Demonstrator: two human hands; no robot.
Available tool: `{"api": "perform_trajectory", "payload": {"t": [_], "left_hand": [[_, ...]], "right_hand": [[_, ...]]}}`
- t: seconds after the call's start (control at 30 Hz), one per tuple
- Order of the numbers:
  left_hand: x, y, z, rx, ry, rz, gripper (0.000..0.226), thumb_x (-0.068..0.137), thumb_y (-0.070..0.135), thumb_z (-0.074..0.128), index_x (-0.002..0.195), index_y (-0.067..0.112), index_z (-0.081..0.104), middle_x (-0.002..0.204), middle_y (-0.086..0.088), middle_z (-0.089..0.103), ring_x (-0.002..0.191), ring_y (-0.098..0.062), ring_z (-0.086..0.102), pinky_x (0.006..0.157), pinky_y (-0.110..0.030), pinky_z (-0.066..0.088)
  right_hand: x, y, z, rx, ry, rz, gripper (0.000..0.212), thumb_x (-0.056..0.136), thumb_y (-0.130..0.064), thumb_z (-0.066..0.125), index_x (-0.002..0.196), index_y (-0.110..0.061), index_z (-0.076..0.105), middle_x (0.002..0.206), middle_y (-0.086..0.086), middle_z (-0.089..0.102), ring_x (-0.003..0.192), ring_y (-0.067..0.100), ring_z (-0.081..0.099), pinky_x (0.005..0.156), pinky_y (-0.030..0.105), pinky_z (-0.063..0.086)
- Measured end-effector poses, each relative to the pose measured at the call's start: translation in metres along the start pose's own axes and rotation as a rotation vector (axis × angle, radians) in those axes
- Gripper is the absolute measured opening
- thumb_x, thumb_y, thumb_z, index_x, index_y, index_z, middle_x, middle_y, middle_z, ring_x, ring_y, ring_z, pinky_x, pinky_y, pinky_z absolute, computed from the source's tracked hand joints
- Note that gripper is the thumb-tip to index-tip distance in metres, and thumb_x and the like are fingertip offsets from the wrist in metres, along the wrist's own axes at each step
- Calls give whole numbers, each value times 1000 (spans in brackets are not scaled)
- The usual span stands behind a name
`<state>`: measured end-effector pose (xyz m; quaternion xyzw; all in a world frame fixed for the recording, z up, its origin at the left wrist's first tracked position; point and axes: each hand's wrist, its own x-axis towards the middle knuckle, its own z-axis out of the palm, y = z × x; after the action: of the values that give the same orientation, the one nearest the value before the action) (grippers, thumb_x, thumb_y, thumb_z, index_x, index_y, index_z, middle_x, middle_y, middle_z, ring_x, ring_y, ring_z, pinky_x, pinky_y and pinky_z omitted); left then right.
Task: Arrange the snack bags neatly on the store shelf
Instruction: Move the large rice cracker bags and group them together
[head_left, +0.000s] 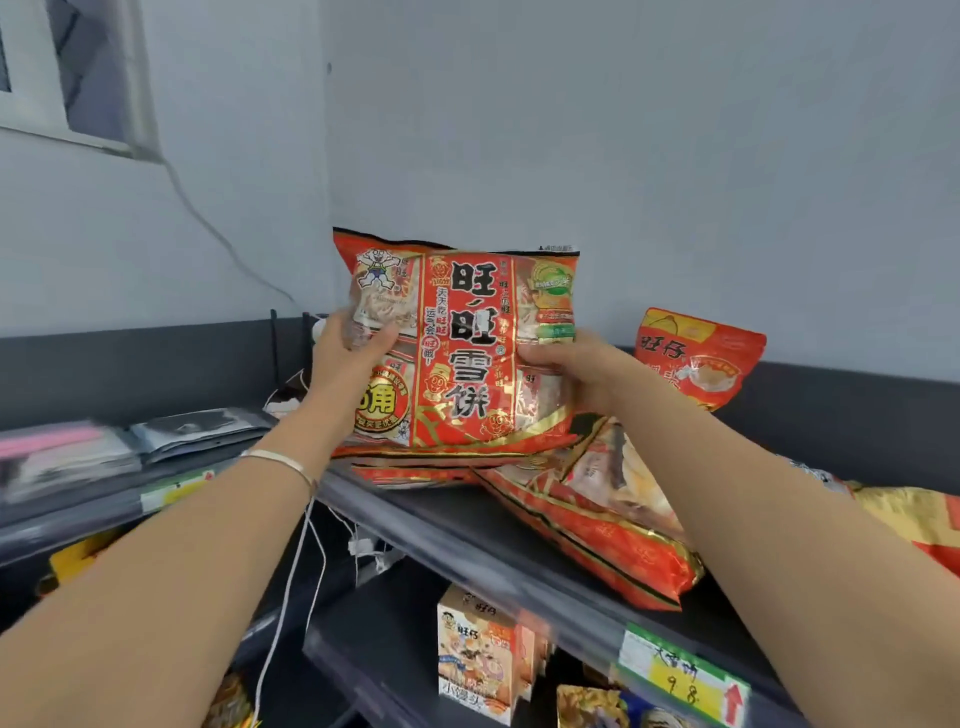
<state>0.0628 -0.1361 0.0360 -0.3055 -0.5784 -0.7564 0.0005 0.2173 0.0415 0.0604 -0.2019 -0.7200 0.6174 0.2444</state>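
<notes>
The red snack bag stands upright over the top shelf. The left hand and right hand each have their grip clamped on a side edge, thumbs in front and the other fingers mostly out of sight. Its bottom edge meets a flat bag; whether it rests there is unclear. A tilted bag lies partly behind the right forearm. The packets at left are blurred, and a yellow bag is cut off at right.
</notes>
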Motion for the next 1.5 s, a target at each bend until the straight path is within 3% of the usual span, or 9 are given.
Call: {"api": "perform_trajectory", "payload": {"t": [0.17, 0.4, 0.6, 0.77, 0.87, 1.0, 1.13, 1.3, 1.5], "left_hand": [[56, -22, 29, 141, 28, 119, 43, 90, 22, 61, 130, 21, 45, 118, 1, 57, 108, -19, 58, 94, -47, 48], [109, -67, 77, 128, 33, 87, 37, 93, 13, 54, 129, 23, 48, 126, 1, 56, 117, -20, 52, 95, -38, 45], [138, -84, 108, 72, -42, 97, 41, 96, 6, 47, 134, 22, 45, 128, 1, 56, 115, -15, 52, 84, -24, 46], [160, -95, 135, 62, -204, 126, 49, 96, 3, 47, 140, 22, 39, 138, 3, 45, 122, -9, 43, 93, -29, 42], [158, -118, 152, 42, -403, -28, 53, 92, 6, 56, 137, 25, 39, 134, 2, 47, 121, -16, 45, 93, -38, 43], [152, -148, 167, 76, -619, -110, 65, 89, 6, 61, 141, 24, 26, 127, 3, 48, 108, -12, 48, 91, -33, 36], [157, -157, 177, 131, -674, -54, 70, 87, 9, 63, 143, 21, 24, 125, 4, 41, 106, -9, 42, 91, -30, 33], [152, -157, 193, 138, -826, 0, 70, 89, 19, 62, 144, 23, 19, 131, 1, 50, 114, -14, 49, 96, -34, 38], [138, -156, 213, 190, -930, 11, 67, 95, 25, 51, 147, 25, 8, 135, -3, 51, 121, -23, 51, 99, -36, 38]], "right_hand": [[37, -6, -2, 10, 159, -29, 20, 87, 2, 64, 103, -10, 58, 92, 4, 67, 67, 16, 63, 50, 28, 45], [90, 8, -25, 4, 236, 81, 21, 89, 8, 57, 103, -8, 56, 90, 10, 66, 67, 23, 65, 45, 35, 48], [137, 22, -43, 57, 343, 115, 35, 88, 13, 53, 115, -8, 53, 108, 16, 66, 77, 30, 66, 46, 42, 51], [164, 27, -59, 118, 476, 153, 50, 73, -5, 76, 117, -11, 52, 108, 12, 69, 89, 33, 69, 78, 56, 52], [168, 33, -71, 143, 625, 115, 68, 73, -6, 79, 129, -6, 41, 108, 14, 67, 84, 28, 69, 71, 50, 58], [173, 44, -77, 64, 731, 86, 85, 75, -8, 78, 139, -16, 23, 120, 22, 56, 103, 39, 62, 86, 58, 52], [163, 46, -72, -126, 841, 117, 82, 82, -18, 75, 140, -7, 18, 127, 20, 51, 114, 37, 55, 93, 53, 51], [142, 46, -92, -363, 967, 187, 80, 86, -25, 72, 142, -2, 20, 132, 19, 49, 118, 34, 53, 97, 42, 49], [127, 39, -114, -632, 1007, 264, 77, 79, -35, 76, 135, -2, 36, 124, 16, 59, 109, 32, 61, 91, 45, 53]]}}
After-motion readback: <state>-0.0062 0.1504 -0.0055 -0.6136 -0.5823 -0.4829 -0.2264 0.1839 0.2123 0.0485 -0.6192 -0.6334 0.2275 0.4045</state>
